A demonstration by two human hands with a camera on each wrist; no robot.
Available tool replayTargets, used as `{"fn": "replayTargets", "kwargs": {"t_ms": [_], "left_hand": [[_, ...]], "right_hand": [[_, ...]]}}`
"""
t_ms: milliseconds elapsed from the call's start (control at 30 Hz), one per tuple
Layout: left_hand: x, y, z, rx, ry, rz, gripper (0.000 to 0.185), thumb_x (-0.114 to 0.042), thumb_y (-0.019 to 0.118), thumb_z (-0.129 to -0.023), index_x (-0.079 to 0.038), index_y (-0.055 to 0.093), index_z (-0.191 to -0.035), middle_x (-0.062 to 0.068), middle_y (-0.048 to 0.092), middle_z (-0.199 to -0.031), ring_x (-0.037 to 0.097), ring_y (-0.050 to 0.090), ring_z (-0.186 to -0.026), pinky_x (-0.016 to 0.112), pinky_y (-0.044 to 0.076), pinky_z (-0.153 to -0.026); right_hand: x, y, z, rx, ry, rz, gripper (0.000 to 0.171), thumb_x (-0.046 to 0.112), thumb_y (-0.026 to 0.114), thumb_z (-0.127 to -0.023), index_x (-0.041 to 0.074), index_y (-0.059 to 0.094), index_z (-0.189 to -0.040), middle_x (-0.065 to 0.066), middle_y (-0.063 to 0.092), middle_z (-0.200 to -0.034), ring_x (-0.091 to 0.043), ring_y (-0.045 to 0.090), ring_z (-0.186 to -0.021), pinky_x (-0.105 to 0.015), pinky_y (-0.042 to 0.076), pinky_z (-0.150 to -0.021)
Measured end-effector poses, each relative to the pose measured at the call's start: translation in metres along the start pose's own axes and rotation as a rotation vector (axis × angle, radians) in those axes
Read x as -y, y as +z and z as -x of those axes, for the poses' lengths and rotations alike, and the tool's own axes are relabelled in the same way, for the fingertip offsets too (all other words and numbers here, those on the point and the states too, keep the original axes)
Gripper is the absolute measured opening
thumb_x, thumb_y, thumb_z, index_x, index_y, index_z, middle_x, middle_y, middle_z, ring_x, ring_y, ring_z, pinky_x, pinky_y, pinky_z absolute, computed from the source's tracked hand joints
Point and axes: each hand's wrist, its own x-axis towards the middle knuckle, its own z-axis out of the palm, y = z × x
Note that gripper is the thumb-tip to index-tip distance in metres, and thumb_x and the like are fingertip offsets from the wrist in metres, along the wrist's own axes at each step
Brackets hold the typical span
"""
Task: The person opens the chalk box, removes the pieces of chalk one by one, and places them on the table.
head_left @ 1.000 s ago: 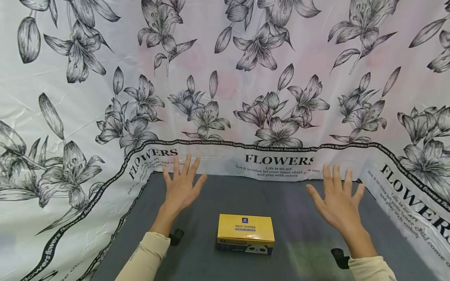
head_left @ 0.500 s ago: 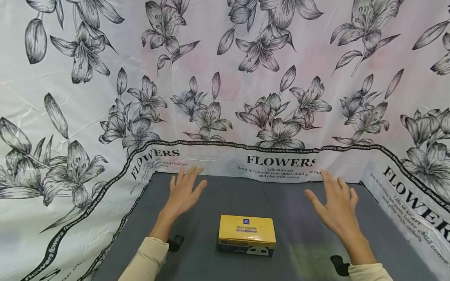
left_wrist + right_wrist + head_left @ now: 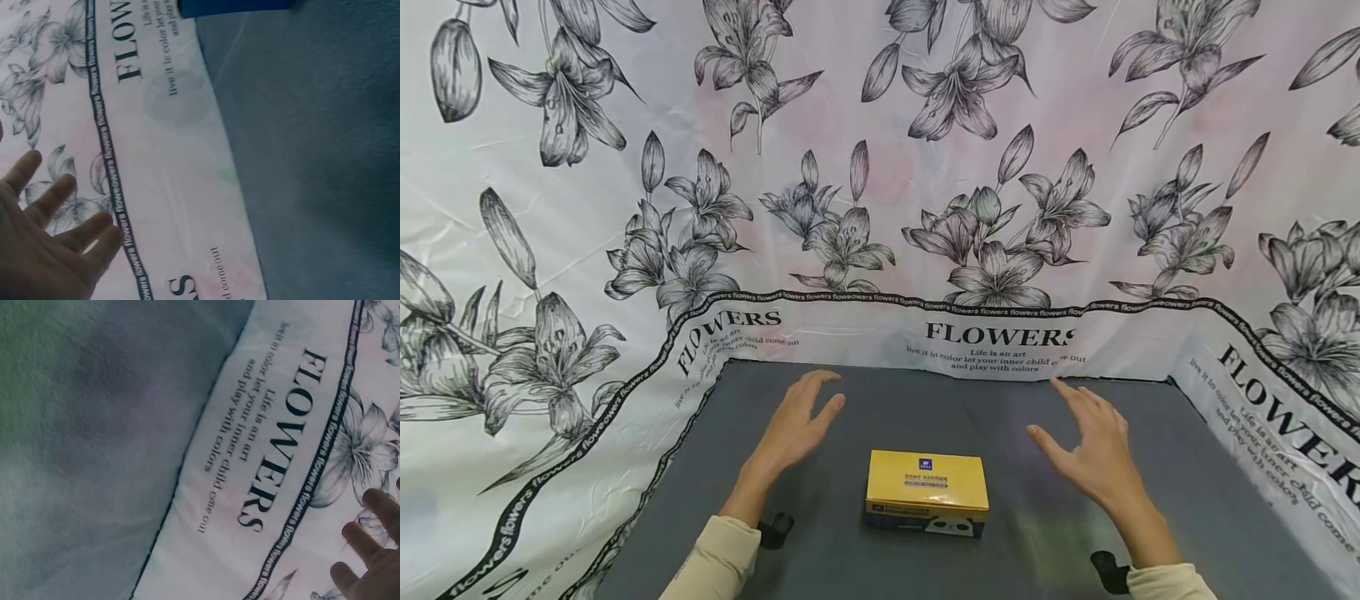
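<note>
Hovering above grey tabletop [image 3: 940,408] in head view: your left hand [image 3: 793,425] and your right hand [image 3: 1093,454], thumbs [image 3: 1049,443] held apart from loosely bent fingers. Yellow box [image 3: 927,483] sits between both hands, well apart from each. Flower-print cloth [image 3: 850,329] hangs beyond fingertips. Left wrist view: left fingers spread apart, cloth behind them. Right wrist view: right fingers apart, hand partly cut off, tabletop farther away past cloth's lettered border.

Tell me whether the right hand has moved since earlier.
Yes: in the head view, the right hand has moved inward, closer to the stationary yellow box.
</note>
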Motion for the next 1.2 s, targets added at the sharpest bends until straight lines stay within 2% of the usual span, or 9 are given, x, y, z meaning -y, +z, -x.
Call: {"fn": "replayTargets", "kwargs": {"t_ms": [233,433,500,633,800,1067,1200], "left_hand": [[0.005,0.011,0.011,0.038,0.008,0.072,0.050,-0.046,0.050,-0.105,-0.020,0.049,-0.148,0.006,0.045,-0.156,0.035,0.042,-0.145,0.062,0.041,-0.108],[0.005,0.021,0.020,0.136,-0.019,0.136,0.057,-0.048,0.058,-0.101,-0.027,0.045,-0.152,0.005,0.038,-0.162,0.036,0.036,-0.150,0.064,0.041,-0.108],[0.006,0.025,0.024,0.182,-0.037,0.144,0.062,-0.049,0.063,-0.098,-0.028,0.044,-0.153,0.005,0.036,-0.163,0.036,0.035,-0.151,0.066,0.039,-0.109],[0.008,0.037,0.029,0.281,-0.076,0.155,0.078,-0.050,0.076,-0.088,-0.037,0.038,-0.155,0.001,0.032,-0.165,0.037,0.030,-0.153,0.069,0.032,-0.112],[0.013,0.052,0.035,0.364,-0.066,0.204,0.102,-0.048,0.088,-0.075,-0.044,0.029,-0.157,0.002,0.025,-0.168,0.039,0.026,-0.154,0.071,0.030,-0.112],[0.019,0.074,0.044,0.406,-0.077,0.213,0.113,-0.046,0.092,-0.070,-0.050,0.020,-0.157,0.004,0.034,-0.165,0.041,0.031,-0.152,0.072,0.031,-0.110],[0.023,0.081,0.045,0.408,-0.068,0.236,0.116,-0.040,0.094,-0.070,-0.048,0.019,-0.158,0.011,0.037,-0.161,0.040,0.036,-0.148,0.070,0.033,-0.110]], "right_hand": [[0.000,0.020,0.009,0.061,-0.042,-0.054,0.073,0.031,0.081,-0.084,0.011,0.052,-0.148,-0.028,0.054,-0.144,-0.052,0.041,-0.135,-0.075,0.021,-0.104],[0.004,0.034,0.017,0.100,-0.065,-0.065,0.067,0.032,0.084,-0.082,0.010,0.059,-0.140,-0.024,0.060,-0.138,-0.048,0.048,-0.130,-0.073,0.028,-0.102],[0.007,0.040,0.021,0.124,-0.067,-0.068,0.065,0.032,0.085,-0.081,0.011,0.062,-0.138,-0.022,0.062,-0.136,-0.046,0.050,-0.129,-0.072,0.030,-0.102],[0.013,0.053,0.028,0.188,-0.086,-0.068,0.061,0.033,0.086,-0.081,0.013,0.065,-0.135,-0.015,0.065,-0.134,-0.040,0.054,-0.128,-0.070,0.036,-0.103],[0.024,0.070,0.034,0.232,-0.139,-0.071,0.058,0.033,0.088,-0.078,0.016,0.068,-0.130,-0.006,0.069,-0.129,-0.033,0.059,-0.123,-0.063,0.044,-0.100],[0.034,0.089,0.037,0.258,-0.188,-0.048,0.055,0.036,0.091,-0.074,0.017,0.072,-0.122,0.001,0.071,-0.123,-0.025,0.062,-0.116,-0.056,0.048,-0.098],[0.036,0.097,0.034,0.269,-0.220,-0.023,0.054,0.037,0.091,-0.074,0.017,0.072,-0.120,0.003,0.072,-0.120,-0.022,0.062,-0.114,-0.053,0.047,-0.099]]}}
